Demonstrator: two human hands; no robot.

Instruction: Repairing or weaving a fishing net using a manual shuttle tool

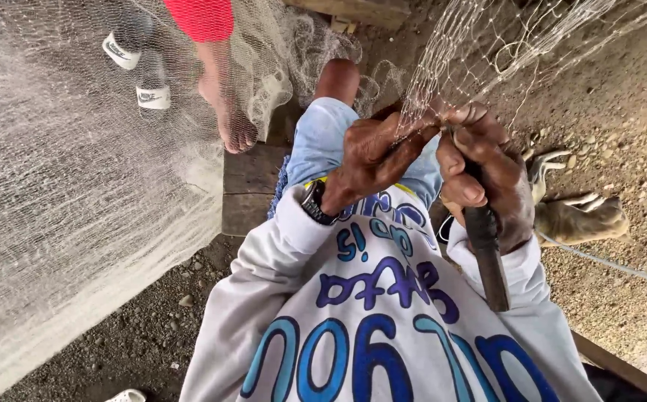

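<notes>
My left hand (372,152) pinches a bunched strand of the fine pale fishing net (480,45), which stretches taut up and to the right. My right hand (487,167) sits right beside it, fingers wrapped round a dark, flat netting needle (489,260) whose long end points down over my white sleeve. The needle's tip meets the net where both hands touch. A dark watch (314,202) is on my left wrist. Beneath the hands are my light blue shorts (320,141) and bare knee (338,78).
A large heap of the same net (63,193) covers the left side. Another person's bare foot (227,112) and two white sandals (152,97) lie under it. A wooden plank (249,186) lies on gravel. A bare foot (580,219) and thin cord (614,264) are at right.
</notes>
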